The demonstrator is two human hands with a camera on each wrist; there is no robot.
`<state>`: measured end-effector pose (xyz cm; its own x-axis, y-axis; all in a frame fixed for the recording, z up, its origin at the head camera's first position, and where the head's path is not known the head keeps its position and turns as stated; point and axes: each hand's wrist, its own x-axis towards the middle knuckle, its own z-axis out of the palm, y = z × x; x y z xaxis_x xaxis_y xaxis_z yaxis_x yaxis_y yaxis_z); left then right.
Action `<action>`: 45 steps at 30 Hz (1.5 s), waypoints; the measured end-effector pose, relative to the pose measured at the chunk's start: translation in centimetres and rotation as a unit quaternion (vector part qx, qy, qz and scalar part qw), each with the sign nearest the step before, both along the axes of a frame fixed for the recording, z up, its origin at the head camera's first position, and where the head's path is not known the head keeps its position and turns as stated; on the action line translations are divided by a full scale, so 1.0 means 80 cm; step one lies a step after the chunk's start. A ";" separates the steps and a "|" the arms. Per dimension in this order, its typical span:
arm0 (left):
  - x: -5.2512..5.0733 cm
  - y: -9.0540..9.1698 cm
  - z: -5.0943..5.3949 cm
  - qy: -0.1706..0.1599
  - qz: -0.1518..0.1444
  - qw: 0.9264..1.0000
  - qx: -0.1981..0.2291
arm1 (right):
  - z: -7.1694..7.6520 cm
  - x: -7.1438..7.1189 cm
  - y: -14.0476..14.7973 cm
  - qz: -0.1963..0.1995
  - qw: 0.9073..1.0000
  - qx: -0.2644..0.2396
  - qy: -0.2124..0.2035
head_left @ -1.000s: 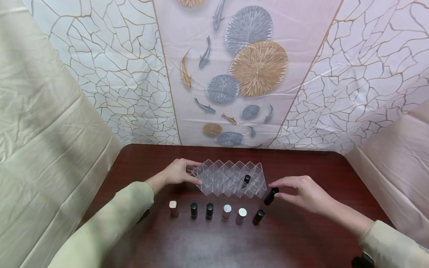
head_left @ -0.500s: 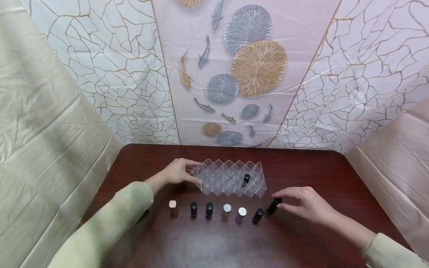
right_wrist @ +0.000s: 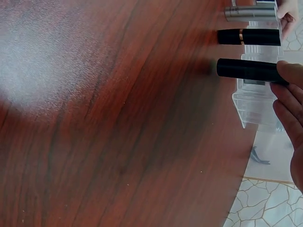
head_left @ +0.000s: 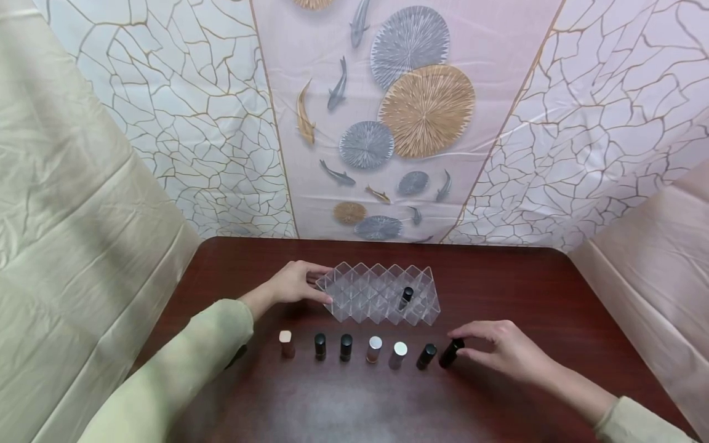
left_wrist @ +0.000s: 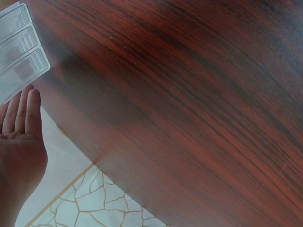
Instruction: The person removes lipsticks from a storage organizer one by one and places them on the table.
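Observation:
In the head view my left hand touches the left end of a clear plastic lipstick organizer, thumb towards the front. Its fingers look straight in the left wrist view. My right hand pinches the top of a black lipstick tube between thumb and fingers. That tube stands at the right end of a row; a shadow lies by its base, and I cannot tell whether it touches the table. Beside it is a black tube with a gold band. Another black-capped tube leans inside the organizer.
The row continues leftward with a white-capped tube, a silver-capped tube, two black-capped tubes and a pink-beige tube. All stand on the dark red wooden table. Patterned cloth hangs behind the table's far edge.
My right hand has brought the black lipstick tube towards me, from beside the organizer's right corner to the row's right end. The left hand and the organizer stay put.

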<state>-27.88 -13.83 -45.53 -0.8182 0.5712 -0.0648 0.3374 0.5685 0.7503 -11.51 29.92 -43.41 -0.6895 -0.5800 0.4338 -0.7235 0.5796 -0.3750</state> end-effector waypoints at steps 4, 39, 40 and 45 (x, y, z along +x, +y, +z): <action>-0.001 0.000 0.001 0.001 0.000 1.000 -0.001 | -0.002 0.002 -0.001 -0.002 1.000 0.003 -0.005; 0.002 -0.002 0.005 0.001 -0.003 1.000 -0.003 | 0.029 -0.011 -0.007 -0.002 0.999 0.037 0.026; 0.002 -0.002 0.005 0.000 -0.004 1.000 -0.001 | 0.032 -0.013 -0.008 -0.001 0.999 0.038 0.030; 0.001 -0.002 0.002 -0.002 -0.005 1.000 0.006 | 0.044 -0.027 -0.013 0.001 0.998 0.047 0.038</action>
<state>-27.82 -13.96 -45.36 -0.8123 0.5800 -0.0619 0.3393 0.5562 0.7586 -13.70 28.89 -39.86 -0.6553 -0.6222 0.4284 -0.7490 0.6086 -0.2618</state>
